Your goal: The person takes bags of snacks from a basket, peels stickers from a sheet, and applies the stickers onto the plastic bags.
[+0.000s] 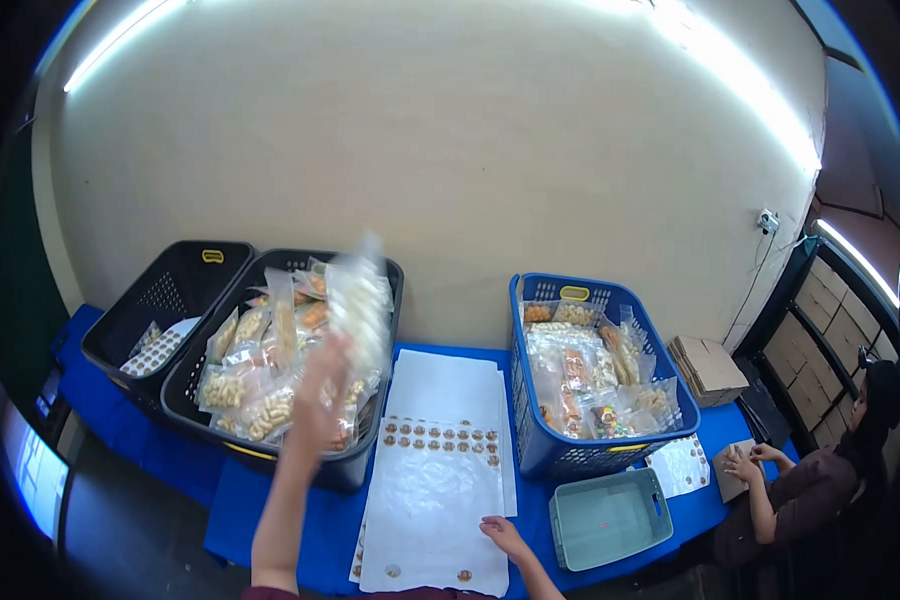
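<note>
My left hand point(322, 385) is raised over the middle dark basket point(395, 345), closed on a clear packet of whitish pieces point(360, 305), both blurred by motion. Many clear snack packets point(270, 405) fill that basket. My right hand point(503, 535) rests at the right edge of a white sticker sheet point(435, 510), its fingers partly spread and nothing seen in them. Rows of round brown stickers point(440, 435) cross the upper part of the sheets, and a few more lie near the bottom edge.
A dark basket point(105, 345) with a sticker sheet inside stands far left. Right of the sheets are a blue basket point(530, 445) of packets and a pale green tub point(610, 520). Flat cardboard point(705, 368) lies behind. A co-worker point(805, 500) handles a brown box point(732, 480) at right.
</note>
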Motion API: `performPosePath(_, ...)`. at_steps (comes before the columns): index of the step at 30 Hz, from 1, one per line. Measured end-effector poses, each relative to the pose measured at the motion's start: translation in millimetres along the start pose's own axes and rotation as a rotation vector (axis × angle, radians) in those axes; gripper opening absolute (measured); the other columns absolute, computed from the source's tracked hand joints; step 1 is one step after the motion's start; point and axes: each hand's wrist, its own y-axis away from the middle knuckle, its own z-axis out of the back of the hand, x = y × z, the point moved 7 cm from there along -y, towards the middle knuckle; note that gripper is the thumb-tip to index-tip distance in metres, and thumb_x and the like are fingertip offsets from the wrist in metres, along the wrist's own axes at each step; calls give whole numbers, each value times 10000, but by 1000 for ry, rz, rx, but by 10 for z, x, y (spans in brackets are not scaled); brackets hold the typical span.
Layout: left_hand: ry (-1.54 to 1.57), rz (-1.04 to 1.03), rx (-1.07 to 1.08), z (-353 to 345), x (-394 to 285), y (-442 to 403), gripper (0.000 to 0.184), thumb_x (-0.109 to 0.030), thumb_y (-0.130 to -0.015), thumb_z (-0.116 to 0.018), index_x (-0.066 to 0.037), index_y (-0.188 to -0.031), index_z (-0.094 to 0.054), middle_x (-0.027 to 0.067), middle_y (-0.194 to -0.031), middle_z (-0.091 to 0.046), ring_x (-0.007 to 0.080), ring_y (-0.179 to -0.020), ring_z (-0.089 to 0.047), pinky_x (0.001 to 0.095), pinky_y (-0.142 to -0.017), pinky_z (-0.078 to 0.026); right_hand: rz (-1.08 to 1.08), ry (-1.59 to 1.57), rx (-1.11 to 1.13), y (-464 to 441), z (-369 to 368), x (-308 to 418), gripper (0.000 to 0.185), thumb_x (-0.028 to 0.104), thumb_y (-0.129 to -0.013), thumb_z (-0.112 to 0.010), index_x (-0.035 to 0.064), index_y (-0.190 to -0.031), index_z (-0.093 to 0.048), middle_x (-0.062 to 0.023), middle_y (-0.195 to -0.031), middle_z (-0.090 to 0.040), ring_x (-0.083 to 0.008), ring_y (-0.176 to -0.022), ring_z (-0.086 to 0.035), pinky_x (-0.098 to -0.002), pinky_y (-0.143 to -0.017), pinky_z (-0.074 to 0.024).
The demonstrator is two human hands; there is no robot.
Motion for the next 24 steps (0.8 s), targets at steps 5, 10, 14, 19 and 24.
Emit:
performPosePath(5, 227, -252, 693, -1028, -531, 1328, 440, 23, -776, -455, -57, -1208, -434, 92, -1255, -434, 264, -1190, -377, 408, -968, -309, 244, -939, 585, 790, -125, 1854, 685, 497, -779, -502, 2, -1231, -360, -164, -1287, -366, -268, -1182, -386, -422, -937, -332)
performPosePath(10, 220, -135, 893, -1180, -563, 1814, 592, -113, -729, -584, -36, -1262, -339, 167, -1333, -287, 300, -1244, -276, 417, -980, -285, 218, -401, 267, 736, -13, 1974, 400, 196, -818, -578, 2, -1149, -465, -66, -1055, -559, -124, -944, -539, -248, -816, -421)
performPosePath(14, 292, 270, 539, -811, -238, 1443, 625, -160, -752, -604, -10, -1278, -302, 207, -1344, -241, 287, -1253, -263, 392, -976, -290, 247, -454, 341, 880, -105, 2202, 344, 136, -819, -574, -11, -1119, -488, -56, -1004, -583, -112, -898, -552, -250, -776, -437)
performPosePath(19, 727, 739, 652, -931, 119, 1750, 325, -161, -812, -587, 13, -1080, -532, 55, -997, -585, 98, -913, -507, 253, -815, -410, 243, -374, 591, 843, -528, 2376, 327, 163, -831, -559, -1, -1106, -493, -85, -991, -592, -139, -866, -570, -263, -788, -432)
performPosePath(24, 874, 738, -100, -28, 576, 905, 327, -96, -848, -501, 20, -1150, -452, 75, -1052, -549, 129, -896, -553, 250, -780, -465, 243, -207, 396, 245, -478, 1785, 307, 229, -834, -548, 11, -1048, -519, -97, -950, -596, -149, -834, -576, -274, -758, -432)
